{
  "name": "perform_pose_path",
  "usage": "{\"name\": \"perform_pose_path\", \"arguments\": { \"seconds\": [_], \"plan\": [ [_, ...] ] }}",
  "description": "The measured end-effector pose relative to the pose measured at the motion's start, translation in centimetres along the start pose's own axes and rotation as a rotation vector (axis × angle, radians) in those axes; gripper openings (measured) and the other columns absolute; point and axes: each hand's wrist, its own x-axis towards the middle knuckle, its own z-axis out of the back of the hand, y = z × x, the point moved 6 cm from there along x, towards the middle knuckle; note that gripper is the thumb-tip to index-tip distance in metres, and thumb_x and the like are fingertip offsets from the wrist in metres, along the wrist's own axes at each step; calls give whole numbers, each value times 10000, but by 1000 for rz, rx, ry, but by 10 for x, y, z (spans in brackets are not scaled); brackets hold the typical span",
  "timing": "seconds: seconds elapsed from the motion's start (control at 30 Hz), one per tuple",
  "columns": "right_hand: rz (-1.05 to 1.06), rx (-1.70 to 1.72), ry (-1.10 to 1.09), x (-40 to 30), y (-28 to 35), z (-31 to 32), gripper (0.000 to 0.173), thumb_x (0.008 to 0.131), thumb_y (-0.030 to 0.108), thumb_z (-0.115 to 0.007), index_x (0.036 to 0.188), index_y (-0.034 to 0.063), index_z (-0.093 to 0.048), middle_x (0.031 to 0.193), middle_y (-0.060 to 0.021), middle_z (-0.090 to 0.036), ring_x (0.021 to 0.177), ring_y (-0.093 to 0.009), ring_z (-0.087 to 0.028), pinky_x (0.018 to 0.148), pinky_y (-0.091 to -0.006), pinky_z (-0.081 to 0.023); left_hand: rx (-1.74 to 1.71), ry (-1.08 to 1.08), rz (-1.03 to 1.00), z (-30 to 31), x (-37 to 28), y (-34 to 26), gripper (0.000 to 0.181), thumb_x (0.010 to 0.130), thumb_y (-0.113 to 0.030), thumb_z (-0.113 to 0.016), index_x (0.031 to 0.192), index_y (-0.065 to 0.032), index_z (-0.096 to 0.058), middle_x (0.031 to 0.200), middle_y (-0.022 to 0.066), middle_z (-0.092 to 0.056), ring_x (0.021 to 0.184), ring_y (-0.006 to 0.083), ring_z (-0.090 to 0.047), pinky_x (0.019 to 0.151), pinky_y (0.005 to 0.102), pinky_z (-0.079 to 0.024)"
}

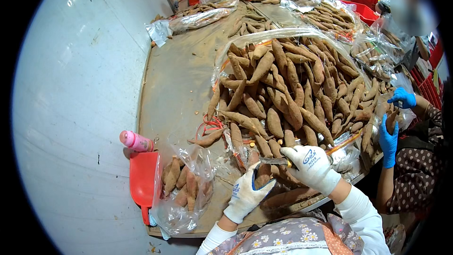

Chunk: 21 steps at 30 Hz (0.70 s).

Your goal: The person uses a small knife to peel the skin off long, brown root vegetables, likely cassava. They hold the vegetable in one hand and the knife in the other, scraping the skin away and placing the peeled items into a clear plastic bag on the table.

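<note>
My left hand point(246, 193), in a white knit glove with a blue palm, grips a brown sweet potato point(262, 175) close to the table's near edge. A knife point(273, 161) is held in my gloved right hand point(312, 167). Its metal blade reaches left across the top of that sweet potato; whether it touches is hard to tell. Just beyond both hands rises a large heap of sweet potatoes point(283, 88) on an opened clear plastic sack point(221, 65). One long sweet potato point(288, 198) lies along the table edge below my right hand.
A clear bag point(187, 184) of sweet potatoes stands left, beside a red dustpan point(143, 180) and a pink bottle point(136, 141). Red twine point(210, 125) lies near the heap. A co-worker's blue-gloved hands point(389, 138) work at the right. A white wall point(88, 113) borders the table point(170, 85).
</note>
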Motion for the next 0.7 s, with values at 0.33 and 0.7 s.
{"name": "perform_pose_path", "arguments": {
  "seconds": [0.33,0.7],
  "plan": [
    [-354,-91,78,8,-62,-35,186,882,199,-688,1037,117,-626,895,-142,-717,840,-341,-710,734,-444,-560,-109,-77,-128,3,-9,-18,591,807,-230,-838,1272,29,-579,1112,210,-696,1036,320,-693,911,372,-526],
    [-282,303,-85,-15,-61,-33,285,896,208,-670,1149,77,-671,944,-218,-710,900,-406,-687,775,-465,-539,-1267,7,299,-17,-10,46,698,1061,-552,-375,1570,-77,-329,1428,49,-523,1238,182,-545,1053,321,-436]
  ]
}}
